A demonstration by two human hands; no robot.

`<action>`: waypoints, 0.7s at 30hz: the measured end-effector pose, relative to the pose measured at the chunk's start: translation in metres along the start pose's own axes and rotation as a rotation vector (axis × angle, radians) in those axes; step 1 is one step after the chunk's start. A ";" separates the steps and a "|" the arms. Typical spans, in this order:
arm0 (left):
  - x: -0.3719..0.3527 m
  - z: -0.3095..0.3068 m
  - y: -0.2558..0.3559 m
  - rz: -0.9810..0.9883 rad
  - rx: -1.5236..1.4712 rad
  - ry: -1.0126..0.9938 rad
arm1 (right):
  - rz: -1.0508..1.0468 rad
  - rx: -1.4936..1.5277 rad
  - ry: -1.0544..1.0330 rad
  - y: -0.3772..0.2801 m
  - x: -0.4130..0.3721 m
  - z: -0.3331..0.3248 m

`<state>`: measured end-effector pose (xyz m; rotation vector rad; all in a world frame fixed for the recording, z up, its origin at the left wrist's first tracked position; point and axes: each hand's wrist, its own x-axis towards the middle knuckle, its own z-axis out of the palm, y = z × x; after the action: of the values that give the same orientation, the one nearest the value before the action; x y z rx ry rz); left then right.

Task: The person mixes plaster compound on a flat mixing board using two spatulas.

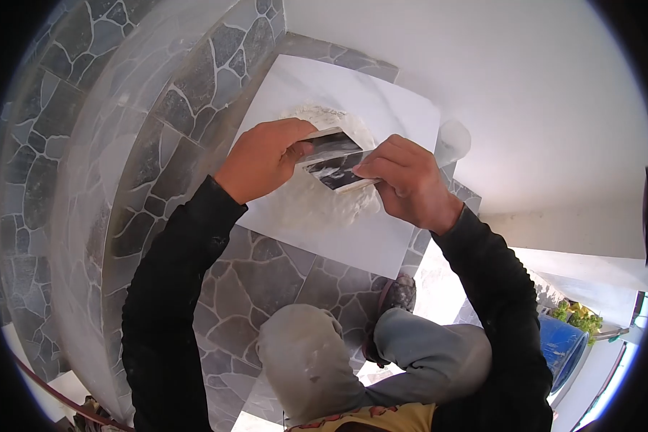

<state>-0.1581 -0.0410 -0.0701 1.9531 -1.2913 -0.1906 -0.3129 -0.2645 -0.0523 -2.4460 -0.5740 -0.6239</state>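
Observation:
My left hand is closed on a flat scraper with a dark, shiny blade and whitish smears. A second flat scraper, dark and smeared with white, is pinched in my right hand. The two blades meet or overlap, one just above the other; whether they touch is hard to tell. Below them, a heap of white plaster-like paste spreads over a white marble-patterned panel on the floor. My fingers partly cover both scrapers.
Grey stone-patterned tiles surround the panel, with a curved tiled step at left. A white wall rises at right. A whitish round object stands beside the panel. A blue barrel is at lower right. My bent knees are close below.

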 end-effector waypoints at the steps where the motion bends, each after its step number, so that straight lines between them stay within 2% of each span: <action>1: 0.000 -0.007 0.000 0.000 0.003 0.009 | 0.012 0.039 -0.034 -0.007 0.004 -0.007; 2: -0.001 -0.018 -0.001 -0.024 0.038 0.011 | 0.004 0.038 -0.033 -0.011 0.007 -0.018; 4: -0.010 -0.033 -0.003 -0.041 0.081 0.016 | 0.258 0.176 0.031 -0.016 0.008 -0.046; 6: -0.022 -0.040 -0.006 0.264 0.266 0.128 | 0.535 0.176 0.005 -0.025 0.015 -0.066; 7: -0.027 -0.038 -0.004 0.268 0.270 0.128 | 0.615 0.223 -0.009 -0.025 0.018 -0.064; 8: -0.033 -0.035 -0.001 0.303 0.306 0.190 | 0.613 0.221 -0.002 -0.024 0.018 -0.057; 10: -0.039 -0.033 0.008 0.344 0.348 0.247 | 0.341 0.212 -0.052 -0.021 0.016 -0.029; 13: -0.043 -0.033 0.022 0.441 0.384 0.235 | 0.308 0.113 -0.047 -0.004 0.019 0.004; 15: -0.042 -0.041 0.030 0.339 0.346 0.244 | 0.343 0.059 -0.001 0.011 0.025 0.003; 16: -0.037 -0.050 0.034 0.292 0.323 0.304 | 0.506 0.091 -0.039 -0.003 0.038 -0.016; 17: -0.029 -0.062 0.037 0.240 0.298 0.366 | 0.515 0.040 -0.081 -0.003 0.043 -0.026; 19: -0.013 -0.089 0.047 0.018 0.047 0.589 | 0.518 -0.018 -0.132 0.017 0.048 -0.037; 21: 0.009 -0.119 0.053 0.110 -0.122 0.864 | 0.446 -0.191 -0.233 0.043 0.050 -0.031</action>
<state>-0.1319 0.0025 0.0499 1.5597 -0.7707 0.5620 -0.2600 -0.3028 -0.0195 -2.7216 -0.0421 -0.2208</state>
